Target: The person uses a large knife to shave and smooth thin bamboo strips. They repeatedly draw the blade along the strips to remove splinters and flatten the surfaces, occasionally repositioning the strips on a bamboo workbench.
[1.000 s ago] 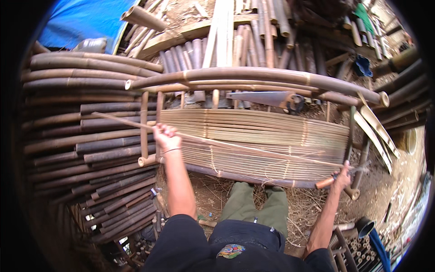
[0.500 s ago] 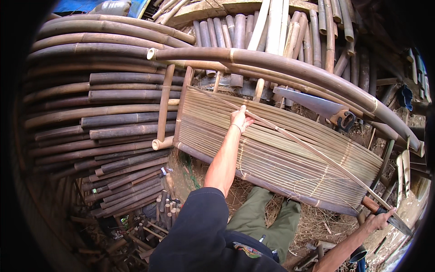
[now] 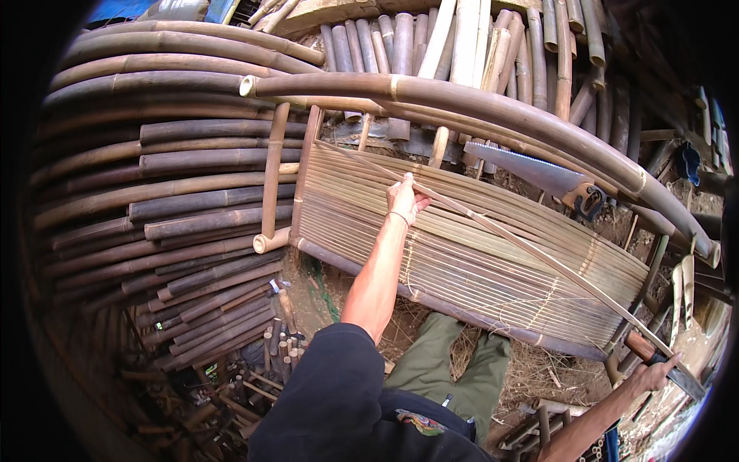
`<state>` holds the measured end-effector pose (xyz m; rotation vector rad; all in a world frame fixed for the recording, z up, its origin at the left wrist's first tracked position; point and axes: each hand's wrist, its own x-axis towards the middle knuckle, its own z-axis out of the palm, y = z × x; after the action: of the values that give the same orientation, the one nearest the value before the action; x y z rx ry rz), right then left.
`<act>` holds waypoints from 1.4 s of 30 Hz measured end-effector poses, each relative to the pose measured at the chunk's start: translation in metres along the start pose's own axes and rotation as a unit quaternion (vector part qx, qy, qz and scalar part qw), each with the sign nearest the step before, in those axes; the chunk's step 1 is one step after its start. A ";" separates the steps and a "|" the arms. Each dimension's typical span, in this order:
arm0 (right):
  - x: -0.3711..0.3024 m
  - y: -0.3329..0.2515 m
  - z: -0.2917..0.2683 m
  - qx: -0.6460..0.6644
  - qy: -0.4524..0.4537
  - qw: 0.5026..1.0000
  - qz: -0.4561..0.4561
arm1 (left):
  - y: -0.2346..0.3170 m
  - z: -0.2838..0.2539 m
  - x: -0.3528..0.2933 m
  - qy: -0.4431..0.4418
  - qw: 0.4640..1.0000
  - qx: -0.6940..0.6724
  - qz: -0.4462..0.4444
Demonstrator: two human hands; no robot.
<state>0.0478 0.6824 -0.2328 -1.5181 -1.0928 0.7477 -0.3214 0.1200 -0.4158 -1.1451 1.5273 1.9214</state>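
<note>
A long, thin bamboo strip [image 3: 539,256] runs slantwise over a slatted bamboo bench [image 3: 346,212]. My left hand [image 3: 406,200] pinches the strip between thumb and fingers, above the slats. At the lower right, my right hand [image 3: 654,375] is closed around the strip's near end. Beside that hand, just past the bench's right end, lies a knife [image 3: 640,346] with a wooden handle; its blade shows beyond my fingers. Thin loose ties hang over the front rail. The palm side of my right hand is hidden.
Thick bamboo poles [image 3: 192,200] are stacked on the left. A handsaw [image 3: 531,169] rests behind the bench, by a long curved pole [image 3: 462,100]. Cut bamboo lengths [image 3: 400,54] fill the back. Short offcuts [image 3: 285,354] stand at the lower left.
Both hands keep their hold on the strip. The view has shifted slightly, and my right hand sits a little lower and farther right.
</note>
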 end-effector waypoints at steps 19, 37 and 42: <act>-0.100 0.020 0.045 0.046 -0.117 0.991 0.050 | -0.076 0.173 -0.156 -0.395 0.523 0.619 0.432; 0.013 0.315 0.040 -0.417 -0.387 0.805 -0.169 | -0.196 0.256 -0.016 -0.272 0.554 0.712 0.333; 0.011 0.329 0.086 -0.371 -0.419 0.816 -0.144 | -0.188 0.266 -0.017 -0.210 0.577 0.715 0.335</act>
<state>0.0570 0.7238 -0.5703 -1.5825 -2.4529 0.8382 -0.2590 0.4298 -0.4983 0.6508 2.4011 0.4353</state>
